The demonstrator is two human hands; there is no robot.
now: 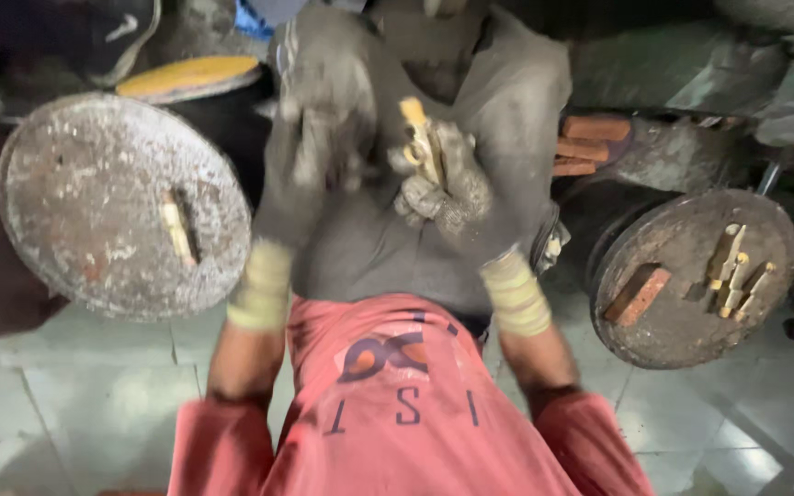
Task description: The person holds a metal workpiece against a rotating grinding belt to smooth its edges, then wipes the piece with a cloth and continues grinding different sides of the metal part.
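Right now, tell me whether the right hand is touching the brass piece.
Touching: the head view shows the gloved right hand wrapped around the brass piece.

Both hands gloved: left hand (pixel 319 129) in a grimy grey fabric glove, blurred, dust-caked; right hand (pixel 443 184) in the same kind of glove, knit texture showing, dirt-stained. Each glove ends in a pale yellowish ribbed cuff (pixel 264 285) at the wrist. Forearms bare past the cuffs. Faded red short sleeves (pixel 218 450) at both upper arms. A red garment (pixel 397 404) with dark blue printed lettering and a blue-orange emblem covers the lap. Beyond it a grey dusty cloth (pixel 388 239) spreads like an apron, smeared with grime.
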